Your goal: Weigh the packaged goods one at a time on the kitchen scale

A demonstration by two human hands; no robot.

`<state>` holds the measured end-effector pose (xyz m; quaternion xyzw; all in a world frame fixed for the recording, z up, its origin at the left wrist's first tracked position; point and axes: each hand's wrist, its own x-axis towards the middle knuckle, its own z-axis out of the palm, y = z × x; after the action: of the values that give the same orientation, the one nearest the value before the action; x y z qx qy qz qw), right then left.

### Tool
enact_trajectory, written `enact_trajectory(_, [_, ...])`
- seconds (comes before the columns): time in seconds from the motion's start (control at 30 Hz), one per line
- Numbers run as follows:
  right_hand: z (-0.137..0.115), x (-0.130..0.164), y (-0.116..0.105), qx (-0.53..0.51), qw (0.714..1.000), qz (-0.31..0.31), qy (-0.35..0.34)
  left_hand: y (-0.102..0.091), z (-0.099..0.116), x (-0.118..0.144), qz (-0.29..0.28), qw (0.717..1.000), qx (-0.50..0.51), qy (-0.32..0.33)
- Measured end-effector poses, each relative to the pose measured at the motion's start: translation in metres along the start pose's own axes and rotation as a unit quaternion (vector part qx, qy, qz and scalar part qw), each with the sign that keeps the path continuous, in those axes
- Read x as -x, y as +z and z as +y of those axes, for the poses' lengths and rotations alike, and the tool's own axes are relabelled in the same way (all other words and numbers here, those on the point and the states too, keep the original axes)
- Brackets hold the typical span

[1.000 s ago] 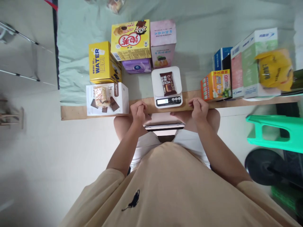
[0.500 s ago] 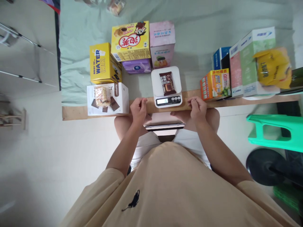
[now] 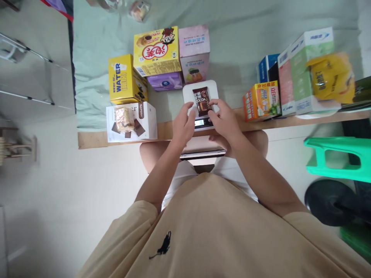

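Observation:
A brown cocoa packet [image 3: 202,101] lies on a small white kitchen scale [image 3: 199,85] at the wooden table edge. My right hand [image 3: 223,120] reaches over the scale's display, and its fingertips close on the packet's right edge. My left hand [image 3: 183,126] hovers at the scale's left side with fingers spread, its tips beside the packet's left edge and holding nothing. The scale's display is mostly hidden by my hands.
Left of the scale stand a white chocolate box [image 3: 131,121] with a wrapped snack on top, a yellow WATER box [image 3: 123,79], a yellow cartoon box [image 3: 156,50] and a pink box [image 3: 194,52]. To the right are an orange box [image 3: 262,101], tall cartons [image 3: 301,69] and a green stool [image 3: 337,160].
Both hands left the table's front edge and moved forward and inward onto the scale, ending on either side of the cocoa packet. The packet has stayed on the scale.

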<state>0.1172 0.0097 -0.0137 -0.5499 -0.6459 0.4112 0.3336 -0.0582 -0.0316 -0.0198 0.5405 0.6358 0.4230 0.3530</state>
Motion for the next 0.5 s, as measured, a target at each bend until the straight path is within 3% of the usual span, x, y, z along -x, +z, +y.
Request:
enact_trajectory(0.27, [-0.004, 0.004, 0.011, -0.103, 0.992, -0.027, 0.072, 0.003, 0.010, 0.008, -0.063, 0.996, 0.045, -0.036])
enact_trajectory(0.5, [-0.006, 0.014, 0.010, -0.194, 0.977, -0.016, 0.089, 0.012, 0.010, 0.015, -0.070, 0.997, 0.037, 0.017])
